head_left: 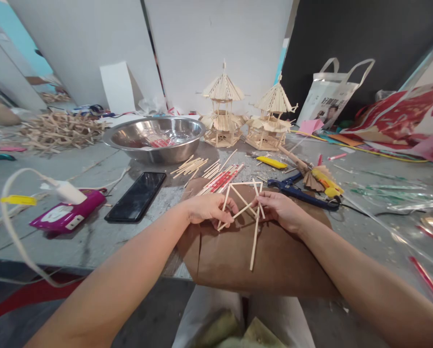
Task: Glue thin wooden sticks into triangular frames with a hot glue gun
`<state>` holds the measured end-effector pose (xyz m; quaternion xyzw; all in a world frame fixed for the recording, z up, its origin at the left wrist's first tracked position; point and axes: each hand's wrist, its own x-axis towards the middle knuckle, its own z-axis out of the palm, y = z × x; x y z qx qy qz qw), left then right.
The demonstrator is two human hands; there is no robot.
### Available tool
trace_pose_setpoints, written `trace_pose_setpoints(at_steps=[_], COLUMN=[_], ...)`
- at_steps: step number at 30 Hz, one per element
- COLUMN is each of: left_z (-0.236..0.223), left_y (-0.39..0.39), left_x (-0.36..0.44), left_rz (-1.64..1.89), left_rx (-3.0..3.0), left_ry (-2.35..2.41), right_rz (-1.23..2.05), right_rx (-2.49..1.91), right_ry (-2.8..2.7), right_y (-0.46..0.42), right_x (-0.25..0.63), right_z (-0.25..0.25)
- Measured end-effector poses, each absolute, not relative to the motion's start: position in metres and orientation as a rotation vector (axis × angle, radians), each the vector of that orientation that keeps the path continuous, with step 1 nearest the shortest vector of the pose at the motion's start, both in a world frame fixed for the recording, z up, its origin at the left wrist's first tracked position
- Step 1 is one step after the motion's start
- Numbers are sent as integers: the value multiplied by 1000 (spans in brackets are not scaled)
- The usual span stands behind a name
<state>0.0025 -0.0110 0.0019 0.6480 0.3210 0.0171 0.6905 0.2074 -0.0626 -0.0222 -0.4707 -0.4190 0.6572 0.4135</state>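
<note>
L hand (209,209) gripping stick frame (243,200), L side | R hand (280,210) pinching same, R side | brn sheet (223,263) below

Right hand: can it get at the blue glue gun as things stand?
Likely yes: the blue glue gun lies just beyond the right hand, with nothing visible blocking the way. That hand is holding the stick frame, though, so it would probably need to let go first.
</note>
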Motion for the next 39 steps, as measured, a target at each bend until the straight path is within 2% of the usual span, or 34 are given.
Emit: trace_pose_setpoints(at_steps=[18, 32, 36, 39], left_z=[-1, 0, -3, -2], left_y=[-8, -5, -3, -3], left_x=[7, 2, 1, 2], left_rz=[228, 206, 230, 227], left_rx=[1351, 1424, 1439, 1446], left_ry=[758, 795, 820, 850], right_rz=[1616, 1509, 1283, 826], right_rx=[-1167, -1216, -1406, -1707], right_ry=[-1025, -944, -1096, -1380], right_y=[-62, -58, -51, -45], right_x=[208, 210, 220, 232], right_z=[-20, -19, -25, -26])
